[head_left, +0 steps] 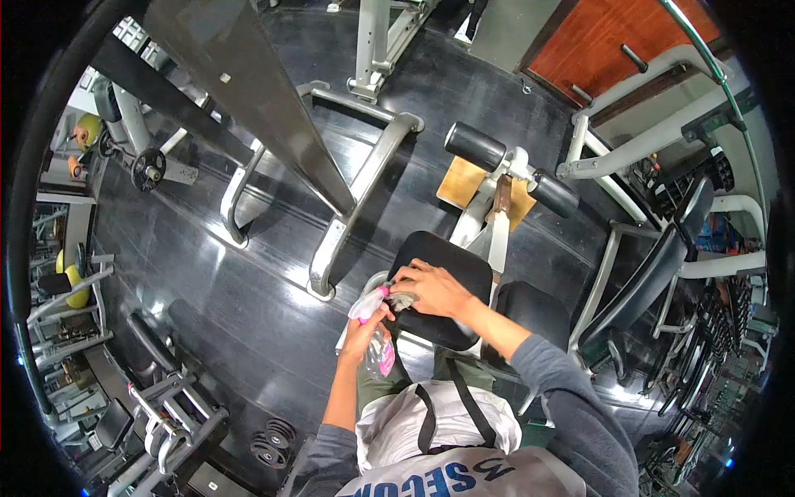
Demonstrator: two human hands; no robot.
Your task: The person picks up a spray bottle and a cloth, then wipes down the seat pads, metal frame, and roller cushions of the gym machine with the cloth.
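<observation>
- Step in hand, as judged: spraying and wiping at the seat pad (443, 325); spray bottle and cloth are held close together over its left edge.
- Left hand (362, 333): fingers wrapped round the neck of a clear spray bottle (386, 359) with a white-and-pink trigger head and a pink label. Whether the trigger is squeezed: cannot tell.
- Right hand (439, 291): fingers bent, bunching a crumpled, greyish cloth (403, 302) beside the thumb. Its far side is hidden, so full contact with the pad cannot be confirmed.
- Bottle position: tilted, its nozzle end just beside the cloth, the body hanging near the person's lap.
- Next move, as judged: wetting the cloth would call for a steady nozzle and a squeeze; wiping would call for the cloth spread flat, with the bottle held clear of the pad.
- Surface: black, smooth-looking padding with rounded corners, on a pale metal frame. Beyond it, two black foam rollers (475, 147) flank the frame's post, above a wooden board (460, 182).
- Room: a gym with dark plank-patterned flooring (190, 290), patches of glare on it. Heavy steel uprights stand ahead and to the left; weight plates (272, 443) lie at lower left; a padded bench (642, 277) and dumbbell racks (704, 340) are at right; an orange-red panel (609, 50) is at upper right.
</observation>
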